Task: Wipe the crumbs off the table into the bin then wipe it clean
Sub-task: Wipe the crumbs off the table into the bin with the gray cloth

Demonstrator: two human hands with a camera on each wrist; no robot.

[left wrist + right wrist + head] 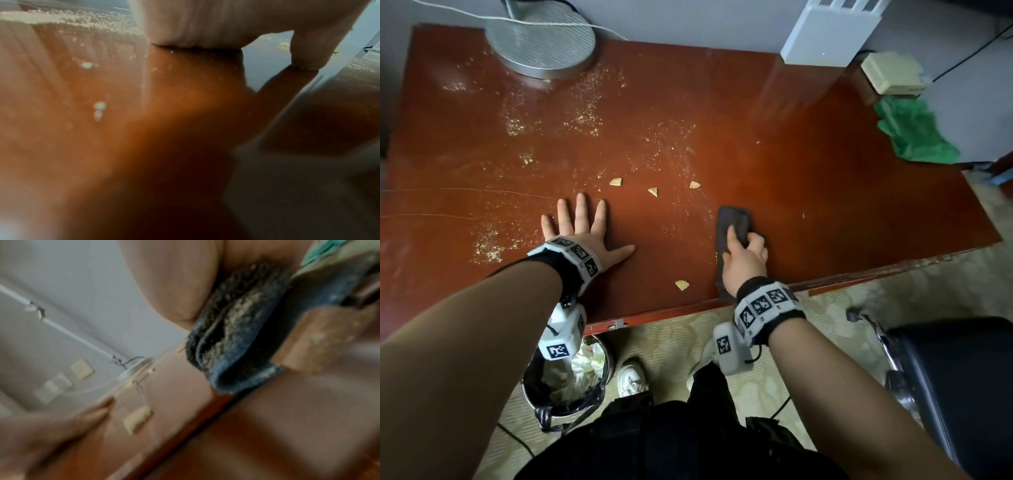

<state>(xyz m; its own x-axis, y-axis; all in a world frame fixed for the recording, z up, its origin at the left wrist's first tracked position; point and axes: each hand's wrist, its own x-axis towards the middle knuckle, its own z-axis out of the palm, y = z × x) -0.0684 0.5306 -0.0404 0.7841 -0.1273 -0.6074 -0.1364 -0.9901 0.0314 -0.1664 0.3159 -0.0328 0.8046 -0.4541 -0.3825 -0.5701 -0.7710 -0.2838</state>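
Left hand (pixel 580 228) spread flat on table (pixel 825 178); right hand (pixel 744 262) grip pinching cloth (pixel 734 222).

Dim indoor light, pale glare on the table (pixel 808 113) far side, wide-angle edge bending, both wrist views heavily blurred

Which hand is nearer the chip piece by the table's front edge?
Right. The right hand, gripping the dark cloth, sits just right of the chip piece; the left hand lies flat farther away, up-left.

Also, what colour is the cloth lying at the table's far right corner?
Green cloth; the head view shows it best.
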